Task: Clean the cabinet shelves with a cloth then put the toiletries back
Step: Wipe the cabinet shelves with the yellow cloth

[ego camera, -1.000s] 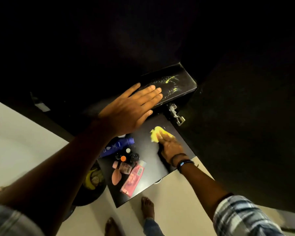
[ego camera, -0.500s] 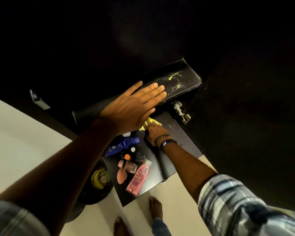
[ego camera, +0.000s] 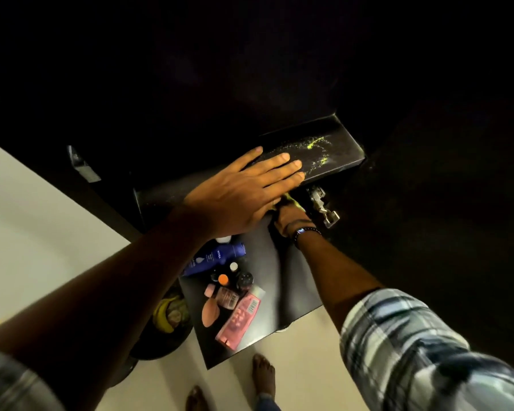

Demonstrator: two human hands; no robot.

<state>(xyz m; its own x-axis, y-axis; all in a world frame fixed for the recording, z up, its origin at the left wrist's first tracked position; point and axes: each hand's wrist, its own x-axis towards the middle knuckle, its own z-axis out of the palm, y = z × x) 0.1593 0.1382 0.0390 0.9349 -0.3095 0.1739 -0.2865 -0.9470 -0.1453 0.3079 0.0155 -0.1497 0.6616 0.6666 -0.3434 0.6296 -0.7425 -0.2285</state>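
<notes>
My left hand [ego camera: 244,191] lies flat with straight fingers on the upper black shelf [ego camera: 333,155], which carries yellow-green dust streaks. Just below it my right hand [ego camera: 290,216] holds a yellow cloth [ego camera: 288,199] against the back of the lower black shelf [ego camera: 291,292]; the left hand hides most of the cloth. Toiletries sit on the left part of that lower shelf: a blue lotion bottle [ego camera: 212,258], small dark jars [ego camera: 244,278], a peach sponge [ego camera: 210,314] and a pink tube [ego camera: 239,320].
A metal door hinge [ego camera: 324,206] sits right of the cloth, beside the dark open cabinet door [ego camera: 442,232]. A black bowl with bananas [ego camera: 166,315] stands on the pale floor at the left. My bare feet [ego camera: 263,375] are below the shelf.
My right hand has slid the cloth from the middle of the lower shelf back towards the hinge, partly under my left hand. The left hand has stayed on the upper shelf.
</notes>
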